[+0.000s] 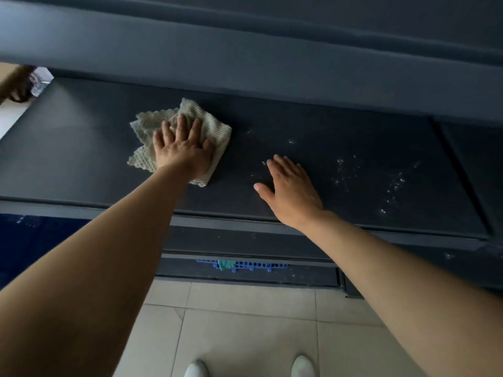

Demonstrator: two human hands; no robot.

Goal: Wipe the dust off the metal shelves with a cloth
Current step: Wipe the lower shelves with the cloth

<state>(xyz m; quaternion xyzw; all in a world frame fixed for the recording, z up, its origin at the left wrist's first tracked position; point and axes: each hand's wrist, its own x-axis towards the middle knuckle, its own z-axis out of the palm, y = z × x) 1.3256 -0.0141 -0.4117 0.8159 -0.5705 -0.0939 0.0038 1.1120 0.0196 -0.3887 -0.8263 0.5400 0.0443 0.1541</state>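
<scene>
**Cloth pressed flat on a dusty metal shelf**

Head view: the left hand [181,149] lies palm-down on a pale waffle-weave cloth [190,123], fingers spread and flat, pressing it onto the dark metal shelf [81,137] rather than gripping it. The cloth sits crumpled left of the shelf's middle. The right hand [290,190] rests flat on the bare shelf just beside it, fingers open and together, holding nothing. White dust specks [394,183] scatter over the shelf to the right of that hand. A second shelf [245,44] overhangs above and cuts off the rear of the lower one. Below, under the shelf's front edge, a blue perforated plastic piece [253,265] with something green on it is partly hidden. At the top left, a blurred brown shape is hard to make out. Two white shoes [303,367] show on the tiled floor [245,336], cut off by the frame.
</scene>
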